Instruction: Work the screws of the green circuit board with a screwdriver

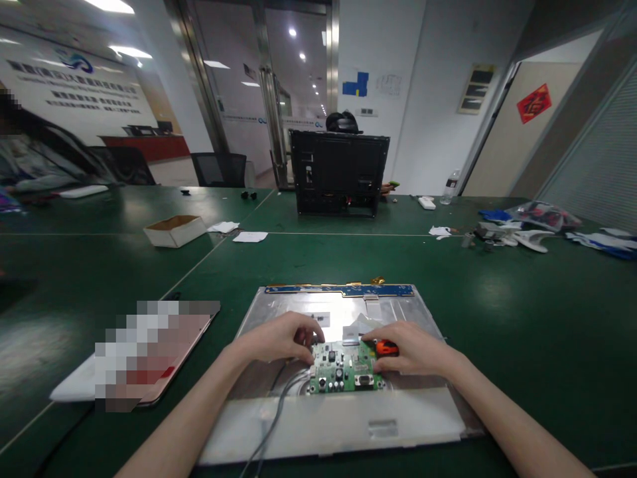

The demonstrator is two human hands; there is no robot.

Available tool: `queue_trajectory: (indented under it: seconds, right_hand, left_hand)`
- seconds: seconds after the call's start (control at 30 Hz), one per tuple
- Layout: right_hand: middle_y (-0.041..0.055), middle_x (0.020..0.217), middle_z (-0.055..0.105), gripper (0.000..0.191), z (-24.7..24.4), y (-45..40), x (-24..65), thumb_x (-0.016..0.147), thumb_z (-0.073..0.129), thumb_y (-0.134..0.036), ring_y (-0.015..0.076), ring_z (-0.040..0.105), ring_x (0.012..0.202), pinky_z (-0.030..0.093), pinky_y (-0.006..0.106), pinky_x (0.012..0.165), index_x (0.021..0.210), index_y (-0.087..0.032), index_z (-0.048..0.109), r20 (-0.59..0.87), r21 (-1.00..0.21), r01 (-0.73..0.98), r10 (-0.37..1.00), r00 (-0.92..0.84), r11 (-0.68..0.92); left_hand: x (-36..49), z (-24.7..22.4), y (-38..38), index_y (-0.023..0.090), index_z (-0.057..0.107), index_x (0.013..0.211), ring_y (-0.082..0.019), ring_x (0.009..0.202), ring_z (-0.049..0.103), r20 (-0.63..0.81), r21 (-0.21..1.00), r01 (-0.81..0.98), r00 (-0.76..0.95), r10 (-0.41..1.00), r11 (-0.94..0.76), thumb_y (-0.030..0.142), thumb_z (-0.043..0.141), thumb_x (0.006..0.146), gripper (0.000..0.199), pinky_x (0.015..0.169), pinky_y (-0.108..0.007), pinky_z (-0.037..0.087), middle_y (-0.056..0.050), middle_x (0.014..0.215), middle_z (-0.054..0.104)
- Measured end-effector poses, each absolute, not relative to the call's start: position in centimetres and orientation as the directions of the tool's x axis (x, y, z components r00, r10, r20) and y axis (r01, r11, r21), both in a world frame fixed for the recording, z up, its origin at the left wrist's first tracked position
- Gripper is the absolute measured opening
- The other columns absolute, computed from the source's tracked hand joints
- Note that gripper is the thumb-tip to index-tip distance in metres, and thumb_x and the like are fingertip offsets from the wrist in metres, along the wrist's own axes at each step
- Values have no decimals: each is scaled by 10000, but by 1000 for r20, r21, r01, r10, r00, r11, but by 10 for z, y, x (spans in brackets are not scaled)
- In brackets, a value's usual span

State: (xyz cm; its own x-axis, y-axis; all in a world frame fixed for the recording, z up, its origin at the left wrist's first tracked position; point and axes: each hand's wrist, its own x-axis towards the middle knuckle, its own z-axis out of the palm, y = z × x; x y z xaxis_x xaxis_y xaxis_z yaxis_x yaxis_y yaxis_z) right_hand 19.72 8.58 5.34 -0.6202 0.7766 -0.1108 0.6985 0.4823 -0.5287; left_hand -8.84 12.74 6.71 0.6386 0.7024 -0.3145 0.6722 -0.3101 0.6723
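A green circuit board (343, 365) lies over the back of a flat metal display panel (288, 411). My left hand (286, 337) has its thumb and curled fingers at the board's left edge. On the right edge, my right hand (413, 350) grips the board between thumb and fingers. Tucked under the right hand's fingers is an orange and black object (387, 348), mostly hidden. Grey cables (281, 405) run from the board's left side toward me. A blue circuit strip (318, 290) lines the panel's far edge.
A black monitor housing (341, 172) stands across the green table (497, 332), with a person partly hidden behind it. To the left are a partly blurred pink flat item (184, 352) and an open box (175, 232). Gloves and bags (542, 216) lie far right, near a bottle (450, 187).
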Motion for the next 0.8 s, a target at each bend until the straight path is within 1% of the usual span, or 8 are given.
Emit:
queue_trajectory:
  seconds: [0.23,0.37,0.43,0.5,0.57,0.63,0.7,0.8]
  right_hand:
    - [82,1098,675,509,56,86,197,785,627,-448,268,608,953,449,391,802,1253,-251,585,-82,-539,693,789,-609,479]
    - [70,963,708,308,64,89,205,794,601,-264,217,636,873,460,344,797,1085,-211,688,161,-619,604,835,-527,501]
    - [35,771,691,224,68,91,213,787,604,-255,164,624,697,475,290,686,968,-193,719,315,-721,501,869,-381,480]
    - [-28,530,570,193,70,94,219,787,602,-301,91,470,419,395,215,442,894,-187,717,358,-879,269,918,-172,393]
    - [-47,460,507,244,69,97,222,785,570,-371,66,343,312,281,194,319,861,-184,706,279,-958,-75,960,-25,277]
    - [8,518,579,339,64,101,221,766,521,-439,90,431,349,323,200,321,818,-161,709,147,-945,-301,988,-43,127]
    - [66,543,616,461,54,105,216,768,450,-508,132,520,425,391,221,367,752,-128,711,7,-934,-353,987,-159,-50]
    - [33,389,504,611,34,108,206,806,360,-588,113,398,337,306,217,324,729,-91,707,-115,-927,-313,953,-282,-205]
  left_hand:
    - [-89,67,128,184,669,938,-157,689,509,-327,671,676,638,697,-304,293,708,651,309,595,-251,355,21,733,555]
    - [-89,69,128,186,661,965,-156,685,508,-343,668,685,630,696,-291,291,718,647,340,594,-251,357,22,734,552]
    - [-90,70,128,184,653,987,-155,687,510,-346,675,681,633,692,-285,288,726,642,368,599,-249,362,22,738,555]
    - [-90,69,128,177,645,988,-152,686,511,-340,685,670,642,688,-287,304,728,647,374,602,-248,363,18,738,561]
    - [-91,67,130,166,634,951,-147,673,505,-313,693,655,648,694,-300,338,711,673,336,595,-246,358,14,726,561]
    - [-92,63,133,160,608,886,-140,647,491,-255,692,648,631,733,-317,374,661,725,273,581,-247,351,13,704,551]
    - [-94,57,137,163,568,820,-138,629,479,-167,670,663,572,803,-333,385,590,779,226,579,-253,349,12,685,538]
    - [-98,46,143,171,539,800,-166,674,502,-28,583,729,459,888,-359,363,538,802,192,623,-281,373,-6,718,551]
